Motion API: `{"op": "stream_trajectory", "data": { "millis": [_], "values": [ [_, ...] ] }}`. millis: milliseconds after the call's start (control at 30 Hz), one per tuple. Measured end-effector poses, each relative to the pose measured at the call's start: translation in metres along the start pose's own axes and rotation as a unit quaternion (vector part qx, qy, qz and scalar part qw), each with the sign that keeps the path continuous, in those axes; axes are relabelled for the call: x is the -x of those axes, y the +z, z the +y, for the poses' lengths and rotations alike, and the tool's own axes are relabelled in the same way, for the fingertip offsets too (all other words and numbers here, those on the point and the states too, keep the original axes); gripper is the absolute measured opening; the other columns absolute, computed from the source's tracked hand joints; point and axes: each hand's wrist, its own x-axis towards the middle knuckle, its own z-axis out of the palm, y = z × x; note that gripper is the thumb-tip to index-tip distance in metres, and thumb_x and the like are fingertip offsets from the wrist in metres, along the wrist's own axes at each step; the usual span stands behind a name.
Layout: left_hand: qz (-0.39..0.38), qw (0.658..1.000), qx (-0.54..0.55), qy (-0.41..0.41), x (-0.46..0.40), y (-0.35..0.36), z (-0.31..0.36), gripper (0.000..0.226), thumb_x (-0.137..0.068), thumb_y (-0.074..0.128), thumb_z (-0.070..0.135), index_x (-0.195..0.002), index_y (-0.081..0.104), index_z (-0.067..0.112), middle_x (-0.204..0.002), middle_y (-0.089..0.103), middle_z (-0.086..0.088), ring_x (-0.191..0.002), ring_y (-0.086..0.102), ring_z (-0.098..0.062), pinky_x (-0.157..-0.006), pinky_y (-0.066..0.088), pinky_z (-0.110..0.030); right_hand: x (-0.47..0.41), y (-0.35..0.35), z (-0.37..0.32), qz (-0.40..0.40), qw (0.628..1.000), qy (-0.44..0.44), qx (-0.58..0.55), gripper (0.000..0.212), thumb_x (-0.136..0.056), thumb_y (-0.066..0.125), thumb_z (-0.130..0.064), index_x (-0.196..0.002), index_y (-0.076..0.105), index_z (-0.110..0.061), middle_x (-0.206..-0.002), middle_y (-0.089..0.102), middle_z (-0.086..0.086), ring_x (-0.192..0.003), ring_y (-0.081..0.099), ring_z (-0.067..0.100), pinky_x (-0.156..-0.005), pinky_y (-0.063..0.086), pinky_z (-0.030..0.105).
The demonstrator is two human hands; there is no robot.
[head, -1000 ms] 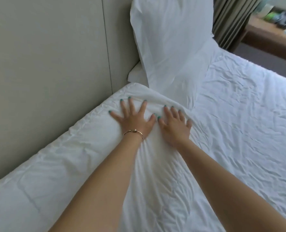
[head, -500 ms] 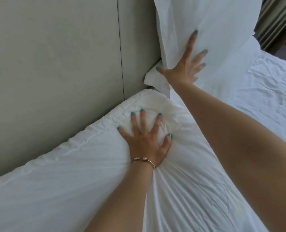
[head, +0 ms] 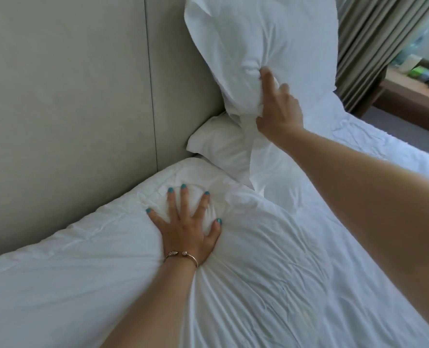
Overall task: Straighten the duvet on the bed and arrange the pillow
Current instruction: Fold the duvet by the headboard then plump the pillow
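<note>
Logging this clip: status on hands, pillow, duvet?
Left hand flat, pressing duvet corner. Right hand grips upright pillow against headboard. Second pillow beneath. Nothing obstructing.

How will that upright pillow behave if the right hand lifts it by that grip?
Probably floppy: the pillow puckers where the right hand bunches its cover. Likely light for its bulk, since it stands propped against the headboard. It may sag or fold below the grip rather than lift stiffly.

Grey-beige padded headboard panels [head: 70,96] left; striped curtain [head: 374,46] right; wooden desk [head: 414,94], cluttered; grey carpet [head: 397,124].
</note>
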Motion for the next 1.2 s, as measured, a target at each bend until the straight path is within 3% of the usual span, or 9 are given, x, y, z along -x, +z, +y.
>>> {"op": "stream_trajectory", "data": {
  "millis": [167, 333, 500, 600, 700, 867, 1033, 1133, 1200],
  "values": [
    [-0.120, 0.992, -0.025, -0.008, 0.008, -0.037, 0.001, 0.068, -0.079, -0.005, 0.075, -0.144, -0.009, 0.056, -0.160, -0.017, 0.001, -0.146, -0.019, -0.027, -0.103, -0.009, -0.073, 0.045, -0.086, -0.001, 0.006, 0.997, -0.059, 0.047, 0.075, -0.082, 0.057, -0.005, -0.140, 0.020, -0.037, -0.108, 0.044, 0.013, -0.072, 0.042, 0.029, -0.065, 0.036, 0.038],
    [-0.176, 0.983, 0.057, 0.011, 0.067, -0.114, 0.004, 0.073, -0.070, -0.006, 0.075, -0.142, -0.010, 0.060, -0.161, -0.009, 0.006, -0.149, -0.006, -0.019, -0.112, 0.005, -0.063, 0.099, -0.168, -0.009, 0.015, 0.992, -0.098, 0.081, 0.065, -0.083, 0.056, -0.012, -0.135, 0.026, -0.038, -0.104, 0.046, 0.009, -0.073, 0.047, 0.029, -0.063, 0.034, 0.037],
    [0.129, 0.879, 0.459, 0.010, 0.127, -0.249, 0.018, 0.065, -0.086, 0.036, 0.070, -0.142, 0.004, 0.061, -0.160, -0.013, -0.004, -0.147, -0.009, -0.007, -0.119, 0.016, -0.035, 0.146, -0.260, -0.043, 0.048, 0.973, -0.183, 0.130, 0.062, -0.079, 0.058, -0.011, -0.132, 0.038, -0.037, -0.103, 0.050, 0.006, -0.080, 0.056, 0.030, -0.055, 0.030, 0.034],
    [0.332, 0.862, 0.376, 0.076, 0.131, -0.343, 0.019, 0.085, -0.079, 0.063, 0.063, -0.147, 0.023, 0.031, -0.154, -0.006, -0.029, -0.147, -0.004, -0.033, -0.119, 0.017, -0.042, 0.188, -0.308, -0.068, 0.091, 0.954, -0.262, 0.115, 0.064, -0.066, 0.069, -0.010, -0.122, 0.048, -0.035, -0.092, 0.053, 0.006, -0.069, 0.058, 0.030, -0.050, 0.025, 0.030],
    [0.385, 0.878, 0.268, 0.090, 0.153, -0.395, 0.006, 0.083, -0.062, 0.077, 0.064, -0.128, 0.051, 0.022, -0.150, 0.012, -0.031, -0.143, 0.009, -0.045, -0.117, 0.014, -0.053, 0.244, -0.334, -0.082, 0.036, 0.957, -0.276, 0.075, 0.066, -0.067, 0.068, -0.013, -0.128, 0.052, -0.034, -0.096, 0.053, 0.005, -0.077, 0.059, 0.031, -0.053, 0.026, 0.032],
    [0.160, 0.945, 0.197, 0.207, 0.232, -0.357, -0.057, 0.042, -0.061, 0.081, 0.023, -0.084, 0.047, 0.032, -0.125, 0.045, 0.005, -0.109, 0.053, -0.033, -0.098, 0.038, -0.035, 0.351, -0.301, -0.083, -0.187, 0.955, -0.218, 0.073, 0.081, -0.076, 0.062, -0.027, -0.143, 0.021, -0.045, -0.117, 0.042, -0.002, -0.106, 0.051, 0.023, -0.072, 0.037, 0.031],
    [-0.128, 0.979, 0.080, 0.136, 0.267, -0.344, -0.085, 0.017, -0.077, 0.076, 0.027, -0.088, 0.067, 0.017, -0.121, 0.049, 0.001, -0.110, 0.041, -0.028, -0.099, 0.038, -0.030, 0.413, -0.268, -0.077, -0.339, 0.918, -0.207, -0.012, 0.093, -0.077, 0.065, -0.057, -0.151, 0.011, -0.042, -0.122, 0.041, -0.004, -0.117, 0.042, 0.018, -0.098, 0.035, 0.031],
    [-0.305, 0.948, 0.070, 0.064, 0.257, -0.370, -0.088, 0.017, -0.073, 0.072, 0.036, -0.081, 0.061, 0.027, -0.122, 0.043, 0.003, -0.107, 0.049, -0.017, -0.093, 0.036, -0.020, 0.404, -0.275, -0.071, -0.239, 0.953, -0.117, -0.142, 0.066, -0.077, 0.056, -0.072, -0.136, 0.046, -0.045, -0.126, 0.049, -0.012, -0.123, 0.043, 0.014, -0.102, 0.034, 0.033],
    [-0.358, 0.926, 0.120, -0.007, 0.243, -0.392, -0.080, 0.037, -0.066, 0.065, 0.052, -0.095, 0.064, 0.028, -0.124, 0.046, 0.003, -0.107, 0.053, -0.016, -0.090, 0.040, -0.025, 0.388, -0.277, -0.067, -0.135, 0.982, -0.005, -0.129, 0.059, -0.083, 0.047, -0.072, -0.137, 0.043, -0.048, -0.146, 0.039, -0.007, -0.135, 0.034, 0.020, -0.108, 0.029, 0.042]
  ]
}}
